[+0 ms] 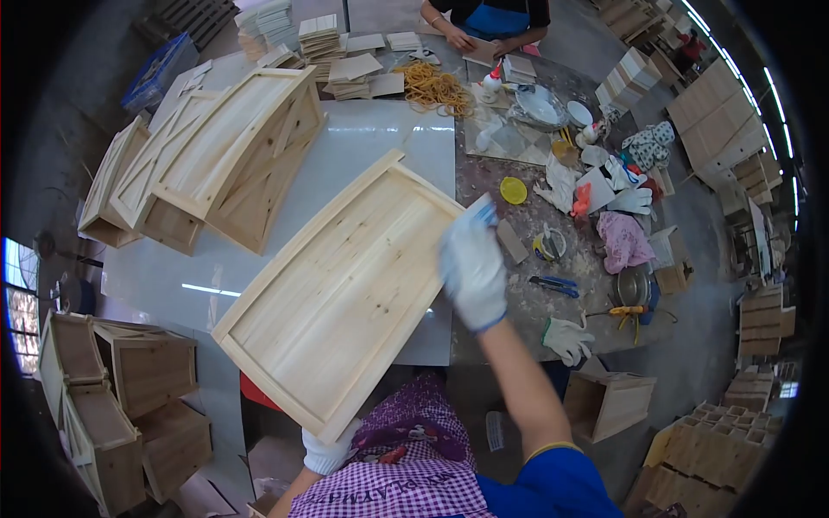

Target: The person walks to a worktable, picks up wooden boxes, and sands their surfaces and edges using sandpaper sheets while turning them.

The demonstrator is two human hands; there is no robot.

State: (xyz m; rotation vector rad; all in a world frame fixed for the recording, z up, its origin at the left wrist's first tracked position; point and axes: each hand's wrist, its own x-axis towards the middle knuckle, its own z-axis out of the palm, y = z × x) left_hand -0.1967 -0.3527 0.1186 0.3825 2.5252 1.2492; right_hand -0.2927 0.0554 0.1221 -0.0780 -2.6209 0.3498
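A framed wooden panel (337, 293) lies tilted across the middle of the view, over the grey-white work surface and its front edge. My right hand (473, 263), in a white glove, is at the panel's upper right edge with something light blue and white, perhaps a cloth or sandpaper, at its fingertips. My left hand (330, 447), also gloved in white, is at the panel's lower corner near the purple checked apron (397, 483); its fingers are hidden beneath the wood.
Wooden crates (250, 155) stand at the back left, others (138, 371) at the lower left. Thin boards (350, 73) and rubber bands (436, 88) lie at the back. Glue, gloves and blue cutters (554, 285) lie right. A co-worker (488, 26) handles a board across the table.
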